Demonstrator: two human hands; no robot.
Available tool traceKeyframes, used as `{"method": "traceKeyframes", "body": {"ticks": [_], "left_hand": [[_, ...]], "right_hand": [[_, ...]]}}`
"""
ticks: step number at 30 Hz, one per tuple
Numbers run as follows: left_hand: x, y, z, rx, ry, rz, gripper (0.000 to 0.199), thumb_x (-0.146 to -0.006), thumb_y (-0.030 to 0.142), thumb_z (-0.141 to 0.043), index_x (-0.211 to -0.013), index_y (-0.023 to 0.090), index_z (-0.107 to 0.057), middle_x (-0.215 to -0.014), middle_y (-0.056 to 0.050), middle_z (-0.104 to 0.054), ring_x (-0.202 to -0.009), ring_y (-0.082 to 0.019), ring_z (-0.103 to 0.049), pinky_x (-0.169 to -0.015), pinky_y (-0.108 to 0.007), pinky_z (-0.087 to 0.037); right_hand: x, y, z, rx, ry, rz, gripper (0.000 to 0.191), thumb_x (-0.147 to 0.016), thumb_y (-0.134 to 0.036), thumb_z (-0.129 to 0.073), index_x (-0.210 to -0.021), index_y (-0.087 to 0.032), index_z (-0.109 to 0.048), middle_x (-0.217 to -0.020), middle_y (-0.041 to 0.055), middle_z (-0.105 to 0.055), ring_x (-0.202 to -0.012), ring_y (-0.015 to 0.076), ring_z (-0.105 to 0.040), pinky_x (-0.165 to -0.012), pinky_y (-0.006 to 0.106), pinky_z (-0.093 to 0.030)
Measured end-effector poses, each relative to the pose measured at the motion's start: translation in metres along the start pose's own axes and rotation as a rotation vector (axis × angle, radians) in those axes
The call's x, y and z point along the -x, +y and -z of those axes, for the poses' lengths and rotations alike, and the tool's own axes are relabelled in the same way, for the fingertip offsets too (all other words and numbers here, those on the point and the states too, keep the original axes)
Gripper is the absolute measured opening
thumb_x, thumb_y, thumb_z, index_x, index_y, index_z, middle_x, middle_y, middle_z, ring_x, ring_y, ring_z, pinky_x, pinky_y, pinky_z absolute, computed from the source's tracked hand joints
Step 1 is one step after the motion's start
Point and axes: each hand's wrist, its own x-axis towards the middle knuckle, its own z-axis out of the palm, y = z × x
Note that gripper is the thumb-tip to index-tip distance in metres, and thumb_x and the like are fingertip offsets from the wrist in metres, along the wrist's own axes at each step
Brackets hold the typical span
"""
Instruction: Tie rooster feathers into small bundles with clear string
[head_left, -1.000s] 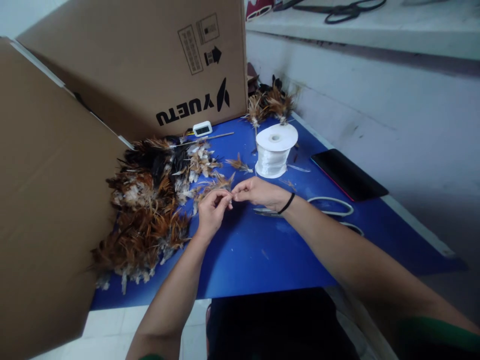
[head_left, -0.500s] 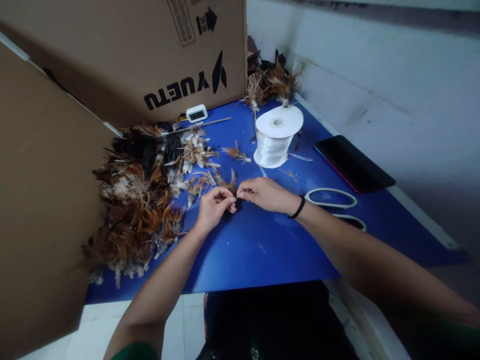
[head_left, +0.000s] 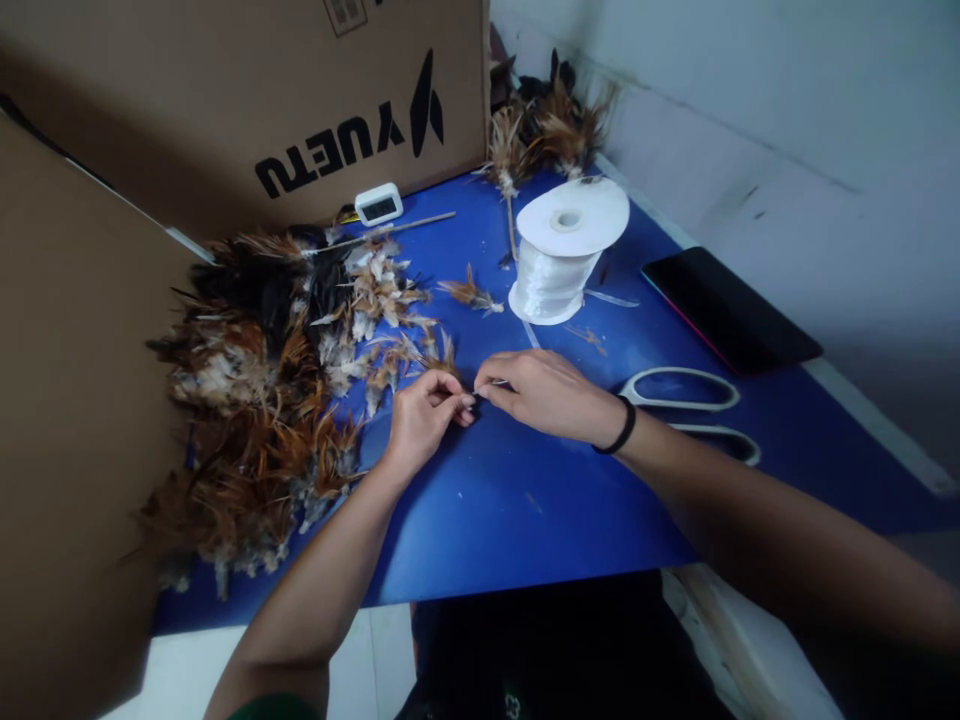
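Well to the left of the bare left hand (head_left: pixel 420 422) lay a broad heap of brown, black and white feathers (head_left: pixel 240 470) on the blue tabletop (head_left: pixel 517 530). A small white digital display (head_left: pixel 379 205) stood beyond that hand. Its thumb and forefinger were pinched together; a small brown feather tuft (head_left: pixel 447 352) showed just behind them, though I could not tell whether they gripped it. The right hand (head_left: pixel 544 392) pinched too, fingertips near the left's, its hold too tiny to make out. Beyond it stood a white spool of translucent ribbon (head_left: pixel 556 285); right of it lay pale-handled scissors (head_left: pixel 724 407) and a flat black slab with a red edge (head_left: pixel 739 310)
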Motion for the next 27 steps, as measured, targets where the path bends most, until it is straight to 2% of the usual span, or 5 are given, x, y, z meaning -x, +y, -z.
{"method": "traceKeyframes", "body": {"ticks": [5, 9, 17, 24, 27], "left_hand": [[0.0, 0.001, -0.001, -0.005, -0.017, 0.004, 0.019, -0.071, 0.025, -0.071, -0.075, 0.016, -0.055, -0.053, 0.002, -0.064, -0.048, -0.013, -0.064, -0.05, -0.023, -0.053], [-0.001, 0.002, -0.001, 0.009, -0.017, 0.008, 0.019, -0.071, 0.025, -0.072, -0.074, 0.017, -0.055, -0.053, 0.003, -0.063, -0.048, -0.013, -0.063, -0.05, -0.023, -0.054], [-0.002, 0.002, 0.001, 0.025, -0.034, 0.032, 0.017, -0.07, 0.022, -0.071, -0.073, 0.016, -0.055, -0.052, 0.003, -0.062, -0.047, -0.012, -0.062, -0.049, -0.023, -0.054], [0.0, 0.001, 0.005, -0.01, -0.09, 0.023, 0.018, -0.073, 0.025, -0.069, -0.078, 0.015, -0.056, -0.058, 0.001, -0.065, -0.055, -0.014, -0.067, -0.055, -0.022, -0.056], [0.001, 0.002, 0.005, 0.004, -0.101, 0.031, 0.018, -0.074, 0.027, -0.069, -0.079, 0.015, -0.056, -0.06, 0.001, -0.065, -0.057, -0.014, -0.068, -0.058, -0.023, -0.057]], "right_hand": [[-0.003, -0.002, -0.003, 0.025, 0.025, -0.024, 0.021, -0.081, -0.018, -0.057, -0.097, -0.024, -0.07, -0.092, 0.0009, -0.073, -0.077, 0.0146, -0.063, -0.063, 0.025, -0.035], [-0.005, -0.001, -0.007, 0.065, 0.038, 0.018, 0.018, -0.084, -0.022, -0.056, -0.091, -0.026, -0.072, -0.09, -0.0002, -0.073, -0.076, 0.0147, -0.063, -0.061, 0.025, -0.032], [-0.005, -0.001, -0.01, 0.104, 0.046, 0.089, 0.019, -0.086, -0.027, -0.054, -0.081, -0.023, -0.072, -0.084, 0.0001, -0.071, -0.069, 0.0123, -0.059, -0.056, 0.025, -0.027], [-0.009, 0.0, -0.016, -0.07, 0.079, -0.081, 0.011, -0.075, -0.025, -0.06, -0.075, -0.022, -0.07, -0.064, -0.0027, -0.063, -0.056, 0.0091, -0.049, -0.054, 0.024, -0.026], [-0.011, -0.001, -0.018, -0.111, 0.067, -0.14, 0.01, -0.073, -0.023, -0.06, -0.073, -0.021, -0.07, -0.062, -0.0036, -0.062, -0.053, 0.0083, -0.047, -0.053, 0.023, -0.027]]}}
